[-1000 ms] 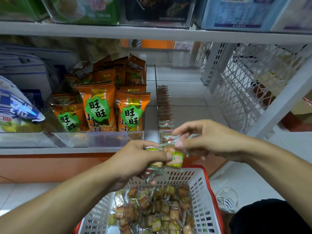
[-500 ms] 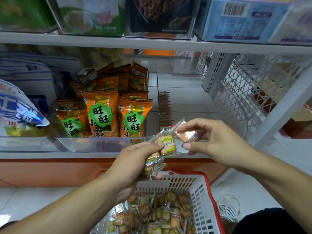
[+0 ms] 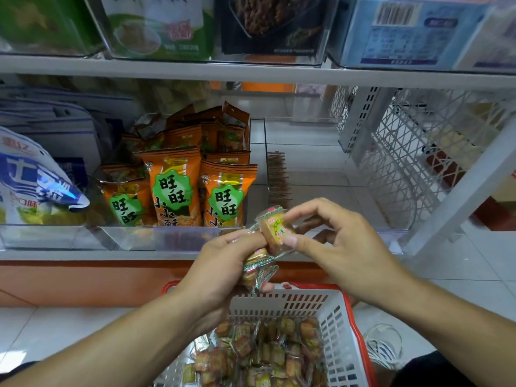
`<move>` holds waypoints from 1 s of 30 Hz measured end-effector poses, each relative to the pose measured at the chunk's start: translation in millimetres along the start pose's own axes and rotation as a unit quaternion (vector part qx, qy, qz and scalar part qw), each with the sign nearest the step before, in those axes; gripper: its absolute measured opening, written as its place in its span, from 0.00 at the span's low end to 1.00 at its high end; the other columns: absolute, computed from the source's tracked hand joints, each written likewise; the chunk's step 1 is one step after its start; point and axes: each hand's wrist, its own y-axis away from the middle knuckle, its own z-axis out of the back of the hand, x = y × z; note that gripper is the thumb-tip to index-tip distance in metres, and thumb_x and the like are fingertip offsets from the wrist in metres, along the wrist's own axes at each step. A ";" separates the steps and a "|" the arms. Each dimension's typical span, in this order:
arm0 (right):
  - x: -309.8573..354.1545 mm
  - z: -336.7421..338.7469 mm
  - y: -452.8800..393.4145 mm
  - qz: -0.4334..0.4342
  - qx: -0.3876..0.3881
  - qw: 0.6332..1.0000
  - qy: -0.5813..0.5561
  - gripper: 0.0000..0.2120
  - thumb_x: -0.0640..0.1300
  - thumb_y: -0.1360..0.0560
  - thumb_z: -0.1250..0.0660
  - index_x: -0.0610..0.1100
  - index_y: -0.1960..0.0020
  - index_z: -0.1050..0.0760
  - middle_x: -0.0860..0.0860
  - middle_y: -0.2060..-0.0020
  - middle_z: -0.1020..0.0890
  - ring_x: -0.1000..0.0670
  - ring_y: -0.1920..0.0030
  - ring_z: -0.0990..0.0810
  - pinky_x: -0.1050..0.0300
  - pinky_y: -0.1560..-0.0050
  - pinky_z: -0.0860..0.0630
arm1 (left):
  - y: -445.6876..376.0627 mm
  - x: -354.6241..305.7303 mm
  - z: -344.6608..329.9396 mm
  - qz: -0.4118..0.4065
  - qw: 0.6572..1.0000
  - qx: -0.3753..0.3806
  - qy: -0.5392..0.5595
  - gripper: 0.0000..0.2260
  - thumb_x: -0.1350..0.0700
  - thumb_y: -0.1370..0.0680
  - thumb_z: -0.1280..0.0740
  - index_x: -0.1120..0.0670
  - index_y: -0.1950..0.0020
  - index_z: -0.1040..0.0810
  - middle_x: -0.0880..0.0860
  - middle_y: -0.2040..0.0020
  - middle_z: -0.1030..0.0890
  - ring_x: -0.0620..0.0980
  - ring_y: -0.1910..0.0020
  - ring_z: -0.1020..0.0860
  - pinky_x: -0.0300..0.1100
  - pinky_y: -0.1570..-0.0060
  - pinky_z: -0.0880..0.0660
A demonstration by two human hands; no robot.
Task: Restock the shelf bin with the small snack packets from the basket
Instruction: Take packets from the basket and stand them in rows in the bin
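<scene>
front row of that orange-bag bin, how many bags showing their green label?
3. Left bag, slumped and lower; middle bag, upright; right bag, upright beside it. More orange bags stand behind, their labels hidden, so those are not counted.

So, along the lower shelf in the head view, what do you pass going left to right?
Blue-and-white bag → orange snack packs in a clear bin → row of small brown packets against the next clear bin's left wall → bare bin floor → white lattice side panel.
</scene>
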 end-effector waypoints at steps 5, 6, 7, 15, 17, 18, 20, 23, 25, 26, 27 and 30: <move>-2.7 0.7 -2.9 -0.134 0.006 0.984 -0.119 0.24 0.45 0.32 0.20 0.56 0.39 0.24 0.53 0.48 0.18 0.54 0.57 0.18 0.52 0.51 0.18 | 0.8 0.9 1.9 -0.032 0.999 0.011 -0.015 0.19 0.45 0.36 0.21 0.50 0.48 0.12 0.53 0.54 0.12 0.46 0.61 0.18 0.43 0.65 0.20; -2.1 0.5 -3.0 -0.156 0.024 0.976 -0.148 0.25 0.44 0.31 0.20 0.55 0.37 0.23 0.52 0.46 0.18 0.54 0.57 0.18 0.53 0.52 0.18 | 0.2 1.7 3.0 -0.034 0.999 0.010 -0.014 0.16 0.47 0.33 0.22 0.51 0.48 0.12 0.53 0.54 0.12 0.47 0.61 0.18 0.43 0.65 0.20; -2.1 0.4 -2.9 -0.174 0.046 0.969 -0.172 0.25 0.43 0.30 0.21 0.55 0.36 0.23 0.51 0.44 0.17 0.54 0.56 0.17 0.54 0.51 0.19 | -0.4 2.0 3.7 -0.035 0.999 0.010 -0.012 0.13 0.49 0.30 0.22 0.52 0.48 0.12 0.54 0.54 0.13 0.48 0.62 0.18 0.43 0.65 0.20; 0.3 11.6 -7.2 -0.202 0.173 0.937 -0.224 0.25 0.30 0.21 0.36 0.44 0.26 0.30 0.45 0.35 0.19 0.50 0.36 0.21 0.58 0.38 0.23 | -4.4 -6.3 7.6 -0.054 0.997 0.051 -0.013 0.17 0.46 0.29 0.28 0.55 0.45 0.13 0.59 0.52 0.14 0.49 0.64 0.18 0.43 0.70 0.19; -0.9 14.2 -8.2 -0.193 0.175 0.941 -0.215 0.26 0.30 0.22 0.35 0.45 0.26 0.32 0.43 0.34 0.20 0.48 0.35 0.21 0.53 0.33 0.25 | -5.9 -7.5 6.9 -0.059 0.996 0.057 -0.029 0.18 0.46 0.30 0.27 0.53 0.45 0.13 0.60 0.51 0.13 0.50 0.64 0.17 0.43 0.70 0.19; -1.5 16.5 -9.0 -0.192 0.175 0.942 -0.213 0.28 0.30 0.23 0.34 0.46 0.26 0.32 0.41 0.35 0.19 0.47 0.36 0.21 0.49 0.31 0.27 | -6.3 -7.8 5.8 -0.061 0.996 0.060 -0.030 0.18 0.46 0.30 0.27 0.52 0.44 0.13 0.61 0.50 0.13 0.50 0.64 0.17 0.43 0.70 0.19; -2.5 22.3 -12.3 -0.188 0.185 0.939 -0.220 0.27 0.29 0.25 0.31 0.46 0.29 0.29 0.36 0.39 0.18 0.44 0.41 0.19 0.44 0.32 0.26 | -6.3 -8.7 1.3 -0.068 0.995 0.065 -0.024 0.20 0.45 0.32 0.25 0.50 0.43 0.14 0.60 0.48 0.13 0.51 0.63 0.16 0.43 0.71 0.19; -7.8 35.6 -23.0 -0.178 0.179 0.940 -0.230 0.28 0.31 0.30 0.27 0.41 0.31 0.27 0.34 0.41 0.18 0.38 0.44 0.17 0.45 0.41 0.20 | -9.9 -6.9 -4.0 -0.078 0.996 0.033 -0.019 0.29 0.43 0.36 0.21 0.46 0.35 0.19 0.54 0.44 0.13 0.52 0.59 0.14 0.46 0.68 0.18; -15.2 42.5 -35.6 -0.182 0.111 0.948 -0.237 0.28 0.31 0.33 0.24 0.42 0.35 0.25 0.38 0.42 0.17 0.38 0.43 0.16 0.45 0.42 0.19 | -15.3 -3.7 -6.5 -0.085 0.996 0.006 -0.030 0.37 0.40 0.36 0.18 0.41 0.29 0.26 0.53 0.38 0.16 0.56 0.55 0.13 0.51 0.62 0.17; -22.8 44.4 -44.7 -0.182 0.057 0.958 -0.213 0.27 0.30 0.33 0.23 0.44 0.37 0.24 0.41 0.44 0.16 0.41 0.43 0.16 0.44 0.41 0.19 | -17.7 -1.9 -8.0 -0.092 0.995 -0.006 -0.049 0.40 0.38 0.36 0.18 0.35 0.28 0.30 0.53 0.35 0.18 0.58 0.50 0.14 0.57 0.55 0.17; -31.9 44.7 -54.3 -0.182 0.004 0.971 -0.155 0.27 0.30 0.34 0.22 0.46 0.39 0.23 0.45 0.47 0.14 0.44 0.46 0.15 0.45 0.42 0.19 | -19.2 -0.9 -10.5 -0.102 0.992 -0.012 -0.070 0.41 0.35 0.38 0.19 0.29 0.28 0.34 0.53 0.32 0.20 0.61 0.44 0.16 0.62 0.47 0.19; -62.1 38.5 -93.1 -0.195 -0.058 0.976 -0.075 0.14 0.35 0.34 0.26 0.52 0.58 0.25 0.54 0.60 0.20 0.54 0.62 0.21 0.60 0.63 0.22 | -22.4 -1.4 -20.9 -0.113 0.990 -0.002 -0.081 0.47 0.32 0.41 0.19 0.21 0.29 0.42 0.54 0.27 0.25 0.60 0.37 0.19 0.66 0.38 0.24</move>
